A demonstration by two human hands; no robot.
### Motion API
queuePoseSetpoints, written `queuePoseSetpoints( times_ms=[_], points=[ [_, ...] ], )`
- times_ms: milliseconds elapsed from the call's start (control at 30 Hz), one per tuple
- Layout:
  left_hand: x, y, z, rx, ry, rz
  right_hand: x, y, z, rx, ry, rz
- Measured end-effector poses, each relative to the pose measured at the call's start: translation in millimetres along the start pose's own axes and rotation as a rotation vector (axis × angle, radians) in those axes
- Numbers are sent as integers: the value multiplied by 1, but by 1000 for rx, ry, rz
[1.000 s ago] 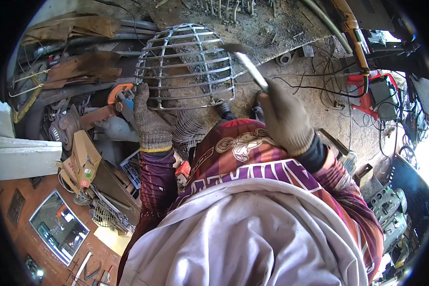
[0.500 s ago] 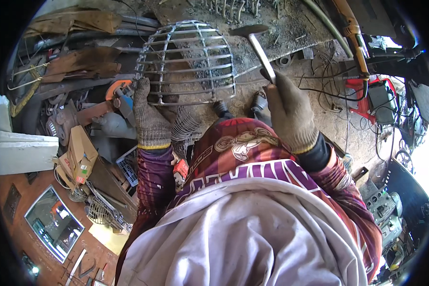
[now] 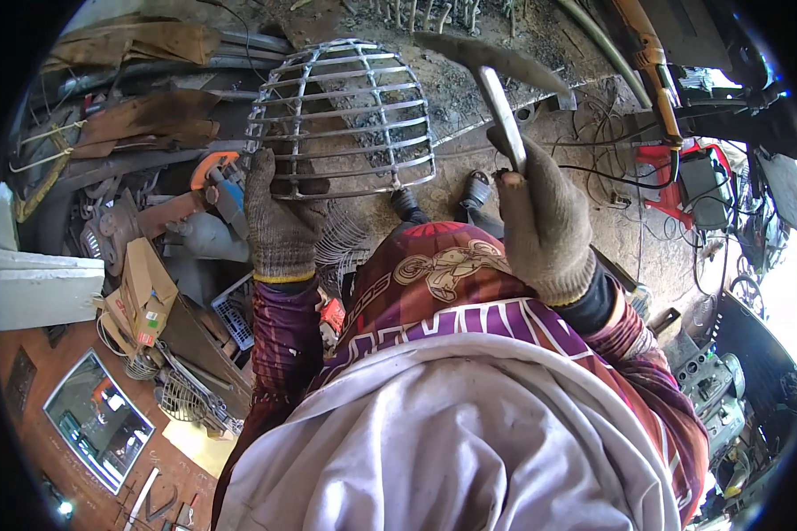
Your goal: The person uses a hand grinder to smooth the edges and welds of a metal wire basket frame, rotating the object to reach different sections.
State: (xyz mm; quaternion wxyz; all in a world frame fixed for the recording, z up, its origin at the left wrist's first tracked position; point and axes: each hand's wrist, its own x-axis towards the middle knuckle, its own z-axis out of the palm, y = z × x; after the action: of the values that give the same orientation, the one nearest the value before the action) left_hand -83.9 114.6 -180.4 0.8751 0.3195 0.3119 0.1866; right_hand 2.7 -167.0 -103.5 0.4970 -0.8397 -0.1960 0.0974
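Domed metal cage (image 3: 338,114), built of flat crossbars on lengthwise ribs, stands before us left of centre, its wide rim toward our body; whether its far end rests on the gritty board (image 3: 553,28) beyond, we cannot tell. Our left hand (image 3: 281,226), in a grey knit glove, has its fingers clamped on the cage's near left corner, though the glove itself hides part of that grip. Our right hand (image 3: 551,217), gloved alike, has its fingers wrapped around the pale handle of a hammer (image 3: 503,117), whose long dark head is raised to the right of the cage, apart from it. Between our left wrist and our maroon printed shirt (image 3: 416,252) lies a coil of thin wire (image 3: 338,237), and our dark sandals (image 3: 475,188) show just past the hem. Left of our left glove sits a power tool with an orange guard (image 3: 212,165), near an opened cardboard box (image 3: 142,296). Well to our right, a red plastic stool (image 3: 653,164) stands beside tangled cables.
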Motion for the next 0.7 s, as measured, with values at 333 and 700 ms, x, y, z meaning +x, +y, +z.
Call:
queuePoseSetpoints(
  times_ms=[333,700],
  points=[
    [-1,2,14,-20,-37,-12,9,0,1,-34,37,-13],
    [1,-2,17,28,156,9,12,-1,3,-50,-36,33]
  ],
)
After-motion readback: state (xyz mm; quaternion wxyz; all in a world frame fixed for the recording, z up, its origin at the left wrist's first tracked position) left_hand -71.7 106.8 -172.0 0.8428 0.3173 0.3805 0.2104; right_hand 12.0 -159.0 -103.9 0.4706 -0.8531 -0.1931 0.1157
